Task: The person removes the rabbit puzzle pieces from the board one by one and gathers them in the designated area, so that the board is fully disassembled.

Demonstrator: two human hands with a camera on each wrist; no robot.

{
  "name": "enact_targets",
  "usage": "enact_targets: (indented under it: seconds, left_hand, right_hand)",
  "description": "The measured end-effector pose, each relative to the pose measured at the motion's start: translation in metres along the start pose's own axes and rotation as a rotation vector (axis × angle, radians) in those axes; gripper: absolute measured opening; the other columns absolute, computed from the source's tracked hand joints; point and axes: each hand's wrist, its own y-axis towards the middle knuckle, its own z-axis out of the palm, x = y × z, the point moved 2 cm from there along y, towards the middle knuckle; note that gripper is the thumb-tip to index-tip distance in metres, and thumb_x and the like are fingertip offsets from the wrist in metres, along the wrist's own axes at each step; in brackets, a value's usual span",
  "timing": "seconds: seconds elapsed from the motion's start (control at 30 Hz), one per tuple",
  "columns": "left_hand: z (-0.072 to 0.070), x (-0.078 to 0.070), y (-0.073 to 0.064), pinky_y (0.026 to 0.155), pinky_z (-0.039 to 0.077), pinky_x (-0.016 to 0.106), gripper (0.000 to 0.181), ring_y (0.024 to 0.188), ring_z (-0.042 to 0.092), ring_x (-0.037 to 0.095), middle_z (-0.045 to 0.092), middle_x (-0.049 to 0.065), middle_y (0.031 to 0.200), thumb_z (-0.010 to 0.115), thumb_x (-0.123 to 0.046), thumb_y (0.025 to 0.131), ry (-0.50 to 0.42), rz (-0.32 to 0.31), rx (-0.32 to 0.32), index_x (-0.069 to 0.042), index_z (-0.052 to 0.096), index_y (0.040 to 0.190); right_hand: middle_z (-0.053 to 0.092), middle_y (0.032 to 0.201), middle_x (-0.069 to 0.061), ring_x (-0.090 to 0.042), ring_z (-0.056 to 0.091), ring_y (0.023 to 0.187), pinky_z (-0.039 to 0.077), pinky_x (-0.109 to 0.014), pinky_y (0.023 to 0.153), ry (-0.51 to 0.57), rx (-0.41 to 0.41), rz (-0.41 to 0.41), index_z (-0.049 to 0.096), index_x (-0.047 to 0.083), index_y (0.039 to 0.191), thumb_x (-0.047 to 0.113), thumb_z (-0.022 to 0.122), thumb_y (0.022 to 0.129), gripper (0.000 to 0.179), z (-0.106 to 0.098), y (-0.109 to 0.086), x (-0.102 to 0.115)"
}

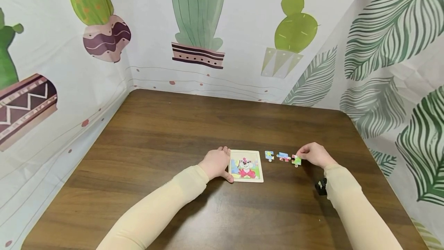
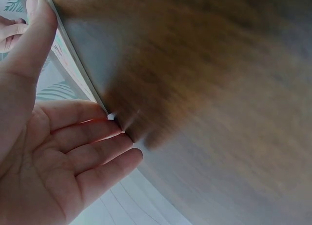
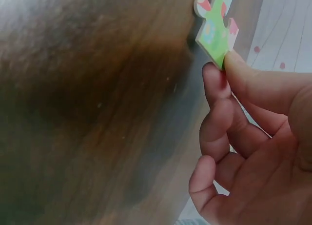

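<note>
A square framed jigsaw puzzle (image 1: 246, 166) with a cartoon animal in red lies on the table, its upper part bare tray. At its left edge rests my left hand (image 1: 216, 163), fingers straight. The thumb (image 2: 41, 32) touches the frame near its front left corner. My right hand (image 1: 315, 154) pinches a green puzzle piece (image 3: 214, 34) by one corner between thumb and index finger; its other fingers curl loosely. Between the puzzle and this piece are a blue-and-yellow piece (image 1: 269, 155) and a blue-and-pink piece (image 1: 283, 156).
The brown wooden table (image 1: 166, 126) extends around the puzzle on all sides. Behind it hangs a white cloth (image 1: 243, 18) printed with cacti and leaves. A small black device (image 1: 322, 186) sits under the right wrist.
</note>
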Motion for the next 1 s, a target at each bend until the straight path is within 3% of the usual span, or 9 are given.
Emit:
enact_targets:
  seconds: [0.23, 0.73, 1.0]
  left_hand:
    - [0.0003, -0.0005, 0.0007, 0.097, 0.047, 0.034, 0.114, 0.132, 0.044, 0.027, 0.045, 0.017, 0.143, 0.069, -0.072, 0.061, -0.005, -0.004, 0.005, 0.004, 0.041, 0.141]
    - [0.0015, 0.0004, 0.0006, 0.098, 0.046, 0.034, 0.114, 0.131, 0.045, 0.027, 0.046, 0.017, 0.142, 0.07, -0.071, 0.061, -0.017, -0.002, -0.009, 0.005, 0.041, 0.14]
    - [0.0032, 0.0003, 0.0003, 0.098, 0.046, 0.035, 0.113, 0.131, 0.044, 0.029, 0.045, 0.019, 0.143, 0.072, -0.068, 0.061, -0.061, 0.001, -0.01, 0.006, 0.041, 0.14]
  right_hand:
    - [0.071, 0.086, -0.014, -0.03, 0.062, 0.083, 0.048, -0.05, 0.077, -0.015, -0.058, 0.021, 0.073, 0.0, 0.083, 0.01, 0.066, 0.086, 0.012, 0.0045, 0.001, -0.0047]
    - [0.07, 0.092, -0.017, -0.033, 0.06, 0.086, 0.047, -0.052, 0.079, -0.002, -0.081, 0.041, 0.073, 0.001, 0.087, 0.011, 0.066, 0.087, 0.012, 0.0076, 0.0011, -0.0079]
    - [0.071, 0.09, -0.012, -0.027, 0.062, 0.082, 0.049, -0.046, 0.072, -0.013, -0.112, 0.026, 0.074, 0.004, 0.09, 0.019, 0.067, 0.088, 0.017, 0.0102, 0.0021, -0.001]
